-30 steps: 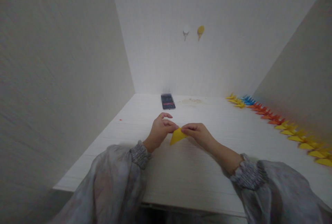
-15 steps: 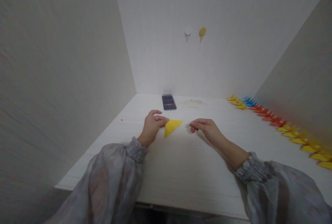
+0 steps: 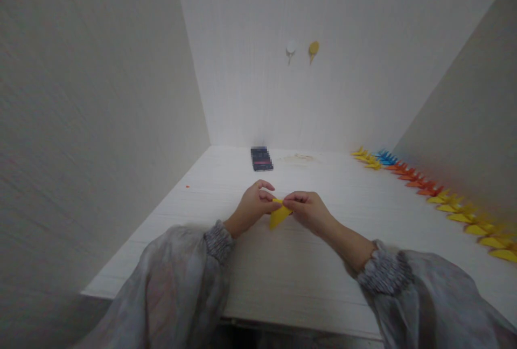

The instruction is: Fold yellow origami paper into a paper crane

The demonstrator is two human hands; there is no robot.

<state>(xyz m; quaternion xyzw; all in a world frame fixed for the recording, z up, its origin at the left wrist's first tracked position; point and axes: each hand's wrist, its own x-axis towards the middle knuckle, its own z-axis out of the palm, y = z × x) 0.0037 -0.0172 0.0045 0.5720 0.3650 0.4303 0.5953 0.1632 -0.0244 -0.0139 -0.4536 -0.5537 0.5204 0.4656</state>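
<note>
A folded piece of yellow origami paper [image 3: 279, 217] is held a little above the white table, its pointed part hanging down toward me. My left hand [image 3: 256, 202] pinches its upper left side between thumb and fingers, with the index finger raised and curved. At the upper right corner, my right hand [image 3: 307, 208] pinches the paper too. The fingertips of both hands are close together along the top edge and hide part of it.
Folded paper cranes, yellow [image 3: 464, 215], red-orange [image 3: 416, 179] and blue [image 3: 385, 156], line the table's right side. A phone [image 3: 262, 159] lies at the back. Two hooks, white [image 3: 291, 48] and yellow [image 3: 314, 49], hang on the wall. An orange scrap [image 3: 187, 186] lies left.
My right hand has moved left and taken hold of the yellow paper's right corner. My left hand, with the paper, has shifted right and slightly nearer to me.
</note>
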